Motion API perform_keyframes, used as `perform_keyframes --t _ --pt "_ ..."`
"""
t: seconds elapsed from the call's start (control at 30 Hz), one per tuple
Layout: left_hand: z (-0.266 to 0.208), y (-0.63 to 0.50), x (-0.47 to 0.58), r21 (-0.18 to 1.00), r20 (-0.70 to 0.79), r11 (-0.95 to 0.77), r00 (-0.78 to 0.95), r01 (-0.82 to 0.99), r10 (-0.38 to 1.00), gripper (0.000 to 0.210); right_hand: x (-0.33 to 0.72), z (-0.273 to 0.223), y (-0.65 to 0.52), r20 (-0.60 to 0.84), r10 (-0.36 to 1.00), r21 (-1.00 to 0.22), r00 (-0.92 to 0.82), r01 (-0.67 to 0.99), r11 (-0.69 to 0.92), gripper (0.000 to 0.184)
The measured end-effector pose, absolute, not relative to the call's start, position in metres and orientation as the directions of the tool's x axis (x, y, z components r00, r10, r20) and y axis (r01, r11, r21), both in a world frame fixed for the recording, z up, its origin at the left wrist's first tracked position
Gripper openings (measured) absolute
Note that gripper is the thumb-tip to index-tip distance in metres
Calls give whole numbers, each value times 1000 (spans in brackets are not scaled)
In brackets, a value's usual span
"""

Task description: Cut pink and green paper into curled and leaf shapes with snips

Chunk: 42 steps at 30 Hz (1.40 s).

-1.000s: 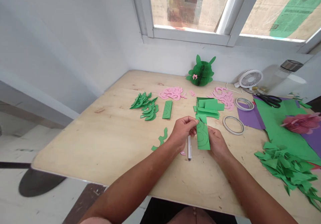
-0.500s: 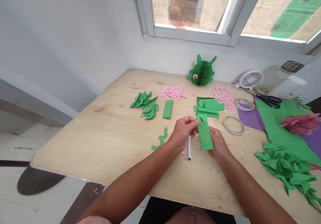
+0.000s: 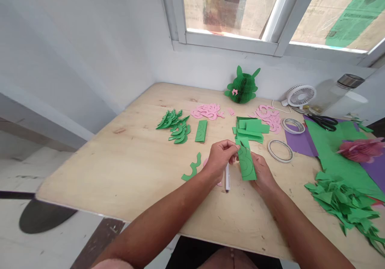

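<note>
My left hand pinches the upper left edge of a folded green paper strip, which has a curved outline drawn on it. Close behind the strip's right edge is my right hand, its fingers curled and mostly hidden by the paper. A dark pointed sliver shows near the strip's top; whether it is a blade tip or a gap I cannot tell. Below my left hand lies a white pen. A wavy green cutout rests left of my left wrist, and pink paper partly shows beside my forearm.
Beyond my hands lie stacked green strips, another marked strip, green cutouts and pink cutouts. Tape rolls, black scissors and green scraps are on the right. A green paper figure and fan stand behind.
The green strip has shifted very slightly right and down in my hands. Both hands keep nearly the same position.
</note>
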<state>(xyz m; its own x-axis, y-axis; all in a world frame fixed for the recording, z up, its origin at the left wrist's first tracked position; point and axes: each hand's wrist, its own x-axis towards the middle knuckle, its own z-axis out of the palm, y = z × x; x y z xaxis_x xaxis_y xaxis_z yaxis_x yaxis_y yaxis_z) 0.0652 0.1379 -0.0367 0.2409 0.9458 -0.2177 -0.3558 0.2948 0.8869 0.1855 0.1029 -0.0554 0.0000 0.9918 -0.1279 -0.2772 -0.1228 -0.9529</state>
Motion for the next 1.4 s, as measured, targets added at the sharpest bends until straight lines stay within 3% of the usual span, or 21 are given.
perform_keyframes --t 0.9,1.4 --pt "-36 138 65 893 -217 291 238 -344 947 16 186 -57 103 -89 996 -964 -8 -252 -88 32" --pt "-36 138 65 898 -218 289 234 -332 948 19 185 -59 103 -144 989 -941 20 -314 -131 26"
